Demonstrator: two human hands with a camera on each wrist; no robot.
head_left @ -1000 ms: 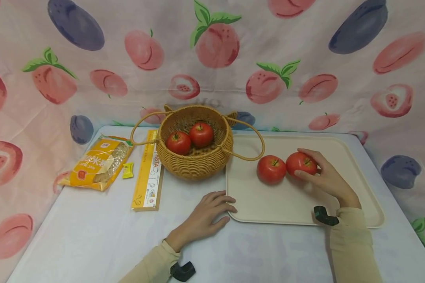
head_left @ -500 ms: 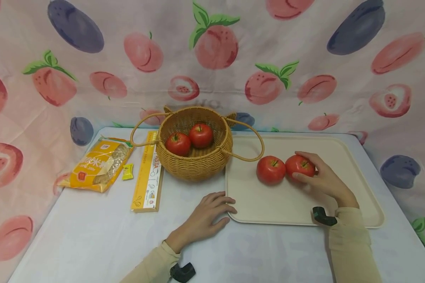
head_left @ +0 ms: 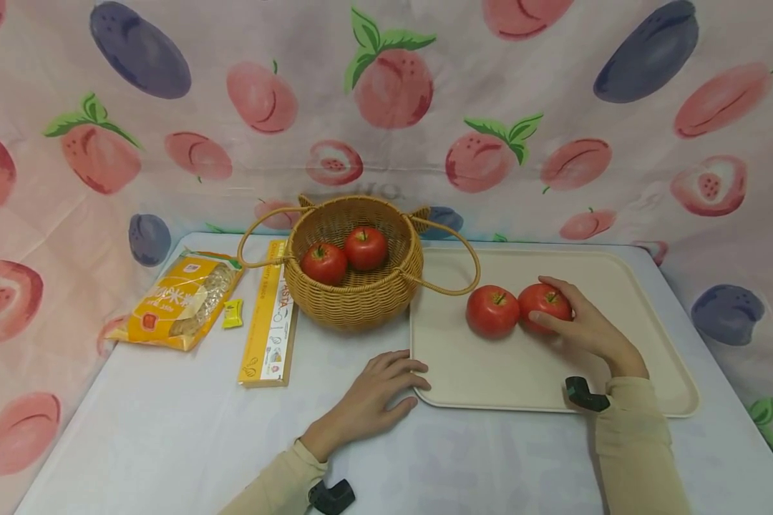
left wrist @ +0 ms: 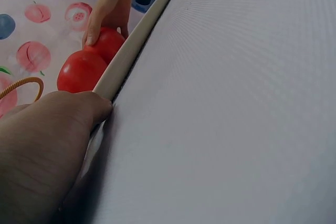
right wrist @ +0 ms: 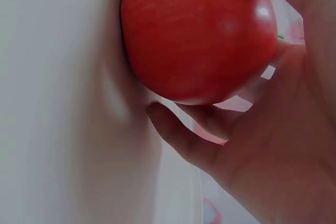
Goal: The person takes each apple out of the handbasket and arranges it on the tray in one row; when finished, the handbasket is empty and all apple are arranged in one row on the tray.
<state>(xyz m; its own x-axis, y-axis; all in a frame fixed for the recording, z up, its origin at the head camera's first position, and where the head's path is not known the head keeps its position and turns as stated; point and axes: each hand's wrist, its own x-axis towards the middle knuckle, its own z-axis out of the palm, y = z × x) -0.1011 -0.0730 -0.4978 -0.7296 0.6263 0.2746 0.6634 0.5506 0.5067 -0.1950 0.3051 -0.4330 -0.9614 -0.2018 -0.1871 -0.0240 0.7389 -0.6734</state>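
On the beige tray (head_left: 489,372) sit two red apples side by side, touching or nearly so. My right hand (head_left: 589,325) holds the right-hand apple (head_left: 545,302), thumb on the near side and fingers round the far side. The right wrist view shows that apple (right wrist: 199,35) low against the tray, with fingers curving about it. The other tray apple (head_left: 492,312) stands free just to its left. My left hand (head_left: 376,397) rests at the tray's left front corner, fingers loosely extended over the rim. In the left wrist view its thumb side (left wrist: 47,140) meets the tray edge (left wrist: 131,51).
Left of the tray stands a wicker basket (head_left: 354,307) with two red apples in it; its right handle loop (head_left: 473,265) overhangs the tray. Farther left lie a long pasta box (head_left: 266,336), a small yellow packet (head_left: 232,313) and a yellow-and-clear food bag (head_left: 180,297). A fruit-print cloth hangs behind.
My right hand has shifted very slightly to the left, still holding the apple on the tray. The left hand, the basket and the other things look unmoved.
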